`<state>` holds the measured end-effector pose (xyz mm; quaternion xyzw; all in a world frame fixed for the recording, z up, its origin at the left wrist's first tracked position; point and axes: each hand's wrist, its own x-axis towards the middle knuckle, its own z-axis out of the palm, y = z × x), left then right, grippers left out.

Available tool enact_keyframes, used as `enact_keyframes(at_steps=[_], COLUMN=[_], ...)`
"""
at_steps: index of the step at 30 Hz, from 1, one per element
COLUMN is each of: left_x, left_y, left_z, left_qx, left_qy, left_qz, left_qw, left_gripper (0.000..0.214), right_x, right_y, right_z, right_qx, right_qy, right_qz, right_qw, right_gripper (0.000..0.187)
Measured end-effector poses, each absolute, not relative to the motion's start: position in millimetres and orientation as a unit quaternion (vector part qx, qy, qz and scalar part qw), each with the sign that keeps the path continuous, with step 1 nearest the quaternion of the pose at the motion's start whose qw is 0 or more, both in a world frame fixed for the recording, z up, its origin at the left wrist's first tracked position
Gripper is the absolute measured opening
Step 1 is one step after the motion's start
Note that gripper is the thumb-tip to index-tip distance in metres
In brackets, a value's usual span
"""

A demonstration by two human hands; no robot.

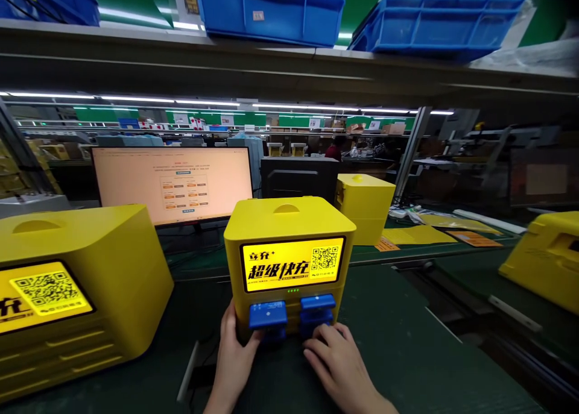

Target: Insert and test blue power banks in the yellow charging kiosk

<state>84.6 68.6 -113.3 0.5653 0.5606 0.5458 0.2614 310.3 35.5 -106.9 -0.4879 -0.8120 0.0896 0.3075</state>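
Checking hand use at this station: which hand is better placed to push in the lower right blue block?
Probably the right hand: its fingers lie just below that blue block, while the left hand is at the yellow unit's lower left corner.
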Motion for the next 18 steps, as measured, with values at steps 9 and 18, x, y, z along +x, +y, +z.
enact_keyframes(at_steps=[9, 18], left_x=[79, 73], left_y=[72, 70], left_z=[-116, -129], left_qx=[0.584, 0.626], left_qy=[0.547, 0.608], left_qz=[0.526, 0.431], left_qw=[0.287, 0.23], left_gripper=[0.099, 0.1], right_x=[342, 344], right_y=[70, 82], right_z=[-133, -153], right_qx=[-0.558, -0.568], right_qy=[-0.589, -0.608], right_qz=[0.195, 0.271], right_qw=[0.551, 0.484], right_gripper=[0.08, 0.093])
